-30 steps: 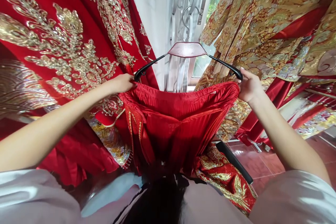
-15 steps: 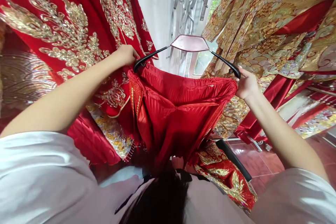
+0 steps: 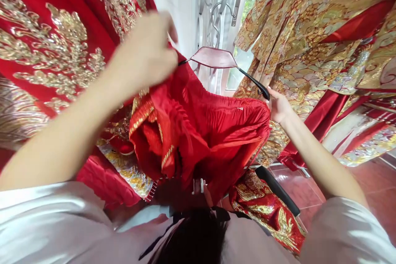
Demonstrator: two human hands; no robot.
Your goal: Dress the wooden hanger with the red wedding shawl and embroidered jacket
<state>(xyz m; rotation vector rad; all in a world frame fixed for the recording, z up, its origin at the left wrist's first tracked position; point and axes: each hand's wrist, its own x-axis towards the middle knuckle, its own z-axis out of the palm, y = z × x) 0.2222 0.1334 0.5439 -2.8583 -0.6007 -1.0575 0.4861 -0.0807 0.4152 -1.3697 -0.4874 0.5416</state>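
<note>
In the head view a red garment (image 3: 222, 115) with a gathered upper edge and gold-beaded trim hangs on a hanger (image 3: 213, 57) that has black arms, a pale centre plate and a metal hook. My left hand (image 3: 154, 49), blurred by motion, is raised over the hanger's left end, fingers curled on the garment's lifted left side. It hides most of that end. My right hand (image 3: 280, 105) pinches the tip of the right black arm, beside the garment's right upper corner. Between the hands the cloth sags, its left side bunched.
Red dresses with gold sequin patterns (image 3: 74, 45) hang close on the left. Gold brocade garments (image 3: 297, 37) hang on the right. The hook overlaps a white metal door (image 3: 213, 4) behind. Lower right, a red-gold cloth (image 3: 272, 214) lies by a black bar (image 3: 278, 192) above red floor tiles (image 3: 297, 185).
My left hand has risen from the hanger's left tip, drawing the garment's left side up and bunching it. My right hand stays at the right tip; the hanger sits slightly further left in view.
</note>
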